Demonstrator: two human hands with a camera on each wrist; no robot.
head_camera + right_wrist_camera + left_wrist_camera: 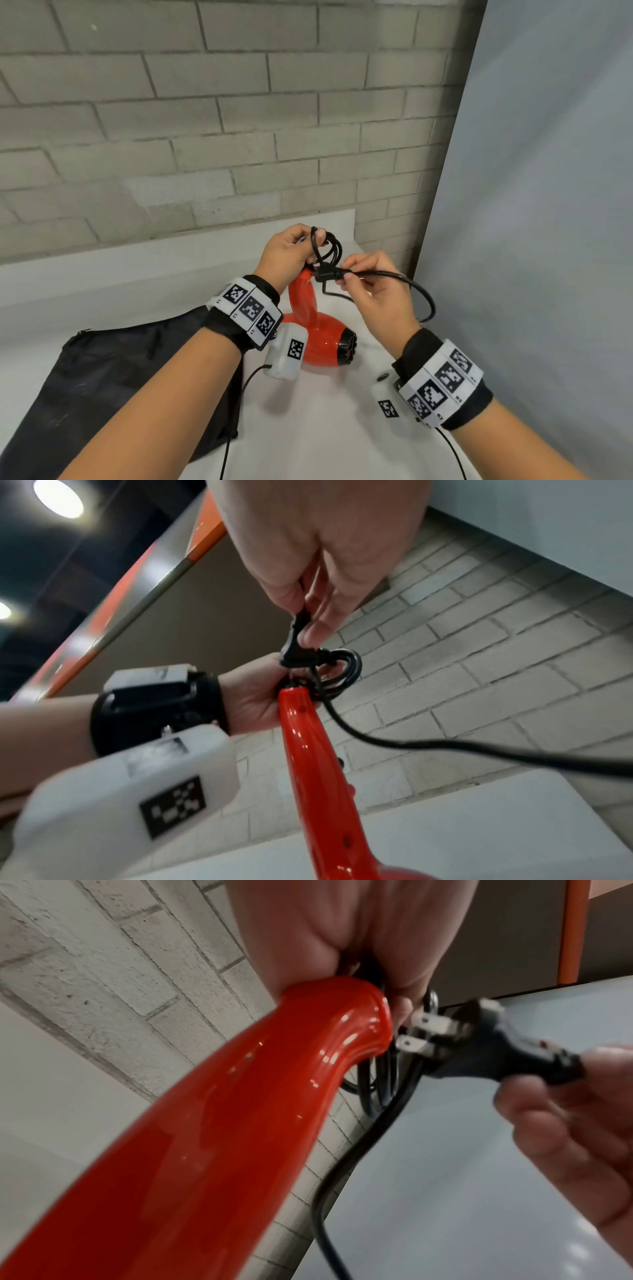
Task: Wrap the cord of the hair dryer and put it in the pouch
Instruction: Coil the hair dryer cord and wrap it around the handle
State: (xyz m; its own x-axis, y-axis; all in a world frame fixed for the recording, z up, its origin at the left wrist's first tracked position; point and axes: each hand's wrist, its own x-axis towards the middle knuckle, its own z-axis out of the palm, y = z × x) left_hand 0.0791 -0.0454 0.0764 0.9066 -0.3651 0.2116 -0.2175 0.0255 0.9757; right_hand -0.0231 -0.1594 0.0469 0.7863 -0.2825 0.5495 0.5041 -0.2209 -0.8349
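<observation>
A red hair dryer (pixel 320 337) stands on the white table with its handle (pixel 246 1123) pointing up. My left hand (pixel 291 250) grips the handle's top end together with several coiled loops of the black cord (pixel 330 248). My right hand (pixel 371 284) pinches the black plug (pixel 330 274) right beside those loops, its two metal prongs (pixel 418 1034) facing the handle tip. A slack length of cord (pixel 424 301) arcs out to the right behind my right hand. The black pouch (pixel 102 370) lies flat on the table under my left forearm.
A grey brick wall (pixel 205 120) rises just behind the table (pixel 308 428). A pale blue panel (pixel 548 205) closes off the right side. Thin black cables run from both wrist cameras toward me.
</observation>
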